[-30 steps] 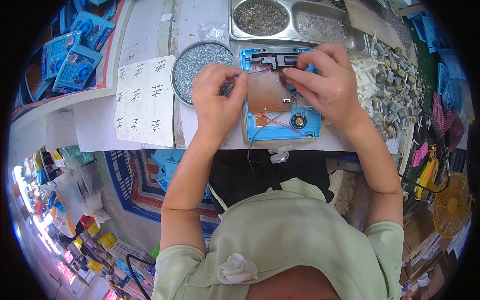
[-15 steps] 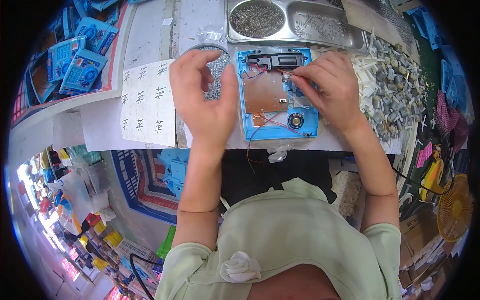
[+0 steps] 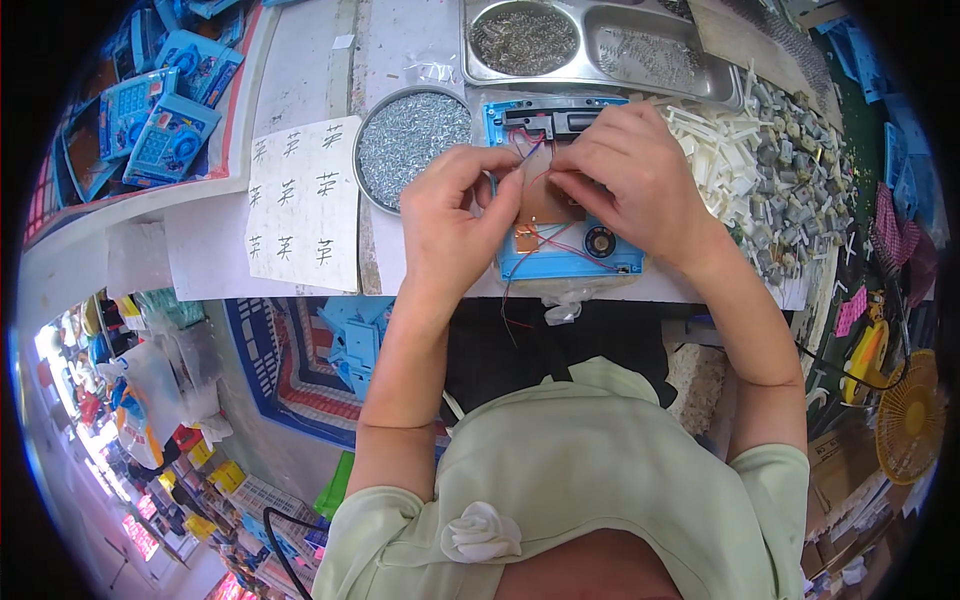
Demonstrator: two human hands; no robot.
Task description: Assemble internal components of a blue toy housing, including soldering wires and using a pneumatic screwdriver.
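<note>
We see both hands over a blue plastic housing (image 3: 560, 255) lying open-side up at the near edge of the white worktable (image 3: 400, 40). Inside it sits a brown circuit board (image 3: 545, 200), with thin red and blue wires (image 3: 560, 245) running across it and a small round black part (image 3: 600, 241) near its lower right corner.

The left hand (image 3: 450, 215) is at the housing's left edge, thumb and forefinger pinched narrowly together; whatever sits between them is too small for us to tell. The right hand (image 3: 630, 180) covers the upper right of the housing, fingertips drawn close together just above the board; we cannot tell if they hold anything.

Just left of the housing stands a round dish of small silver screws (image 3: 410, 135). Beyond it a steel compartment tray (image 3: 600, 45) holds more small metal parts. To the right lies a heap of white plastic pieces (image 3: 720, 155) and small grey parts (image 3: 800, 190). Left of the dish is a white sheet with handwritten marks (image 3: 300, 200). Blue toy units (image 3: 160, 110) are stacked far left.
</note>
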